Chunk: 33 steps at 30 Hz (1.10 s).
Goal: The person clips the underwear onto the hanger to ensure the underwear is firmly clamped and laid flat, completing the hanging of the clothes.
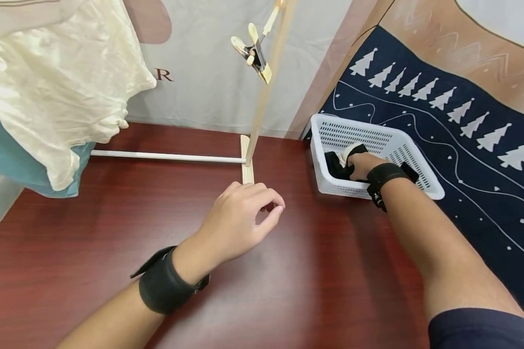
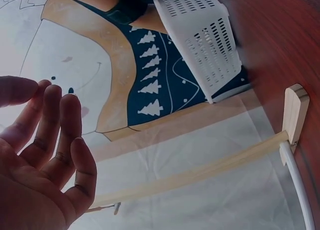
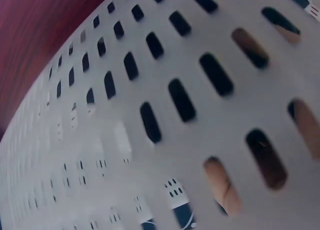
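Note:
A white perforated plastic basket (image 1: 377,189) stands on the dark red surface at the right. My right hand (image 1: 364,165) reaches down inside it and grips a bunched black and white cloth item (image 1: 338,167), its fingertips hidden among the folds. In the right wrist view the basket wall (image 3: 165,145) fills the picture, with bits of skin and dark cloth showing through its slots. Left of the basket, my left hand (image 1: 244,220) hovers over the surface, holding nothing. Its fingers are loosely bent, with thumb and index finger close together, as the left wrist view also shows.
A wooden post (image 1: 266,102) with spring clips (image 1: 253,51) rises from a foot joined to a white rod (image 1: 170,155). Cream (image 1: 70,72) and teal (image 1: 30,169) garments hang at left. A navy tree-patterned cloth (image 1: 419,121) lies behind the basket.

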Each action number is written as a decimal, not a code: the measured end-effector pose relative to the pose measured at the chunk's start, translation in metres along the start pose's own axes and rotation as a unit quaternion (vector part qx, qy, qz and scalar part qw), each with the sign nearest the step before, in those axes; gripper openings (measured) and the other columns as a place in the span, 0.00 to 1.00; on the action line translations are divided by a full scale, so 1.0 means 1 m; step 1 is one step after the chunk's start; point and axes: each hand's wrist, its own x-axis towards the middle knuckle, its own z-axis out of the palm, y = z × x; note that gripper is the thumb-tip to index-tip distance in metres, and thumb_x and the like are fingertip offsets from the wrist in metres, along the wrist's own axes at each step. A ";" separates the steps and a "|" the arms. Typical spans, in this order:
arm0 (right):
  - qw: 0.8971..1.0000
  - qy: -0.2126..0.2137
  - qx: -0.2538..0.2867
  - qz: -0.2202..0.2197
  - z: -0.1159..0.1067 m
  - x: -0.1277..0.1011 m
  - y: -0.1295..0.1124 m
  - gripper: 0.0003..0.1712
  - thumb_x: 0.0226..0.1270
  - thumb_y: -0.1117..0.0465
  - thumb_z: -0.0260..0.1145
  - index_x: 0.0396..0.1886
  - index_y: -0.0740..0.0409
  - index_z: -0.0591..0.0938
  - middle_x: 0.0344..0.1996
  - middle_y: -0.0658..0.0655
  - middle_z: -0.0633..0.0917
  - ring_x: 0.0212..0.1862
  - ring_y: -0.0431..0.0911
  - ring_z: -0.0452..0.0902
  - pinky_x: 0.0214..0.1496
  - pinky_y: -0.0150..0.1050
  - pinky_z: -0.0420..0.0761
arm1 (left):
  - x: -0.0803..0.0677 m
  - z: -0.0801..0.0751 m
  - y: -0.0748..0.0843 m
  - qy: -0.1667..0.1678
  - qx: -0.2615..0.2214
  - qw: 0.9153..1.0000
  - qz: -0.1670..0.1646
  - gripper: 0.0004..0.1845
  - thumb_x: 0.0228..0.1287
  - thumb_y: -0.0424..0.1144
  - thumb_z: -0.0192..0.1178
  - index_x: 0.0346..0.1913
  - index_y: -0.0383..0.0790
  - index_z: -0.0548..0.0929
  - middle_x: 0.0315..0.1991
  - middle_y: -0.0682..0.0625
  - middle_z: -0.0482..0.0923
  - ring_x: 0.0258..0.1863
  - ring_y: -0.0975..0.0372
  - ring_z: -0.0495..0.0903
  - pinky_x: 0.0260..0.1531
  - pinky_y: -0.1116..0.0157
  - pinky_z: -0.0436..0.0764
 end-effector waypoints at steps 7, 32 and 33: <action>0.990 0.133 0.029 -0.017 -0.010 -0.006 0.001 0.11 0.63 0.63 0.62 0.42 0.66 0.78 0.38 0.67 0.80 0.38 0.58 0.74 0.40 0.51 0.72 | -0.003 -0.001 0.001 -0.003 0.013 1.000 -0.013 0.04 0.65 0.38 0.63 0.32 0.51 0.84 0.25 0.61 0.75 0.28 0.70 0.73 0.36 0.67 0.69; 0.704 0.595 0.261 -0.287 0.003 -0.114 -0.166 0.13 0.49 0.64 0.66 0.16 0.60 0.69 0.17 0.54 0.68 0.24 0.44 0.63 0.30 0.37 0.59 | 0.007 -0.012 -0.021 0.018 -0.041 0.984 -0.170 0.22 0.73 0.53 0.53 0.64 0.50 0.76 0.57 0.51 0.77 0.56 0.57 0.76 0.57 0.54 0.73; 0.707 0.588 0.265 -0.289 0.009 -0.115 -0.170 0.14 0.50 0.64 0.67 0.16 0.59 0.68 0.17 0.54 0.67 0.24 0.44 0.63 0.29 0.36 0.59 | 0.008 -0.011 -0.022 -0.012 -0.062 0.980 -0.187 0.23 0.73 0.55 0.52 0.66 0.51 0.74 0.58 0.52 0.77 0.57 0.57 0.76 0.58 0.54 0.74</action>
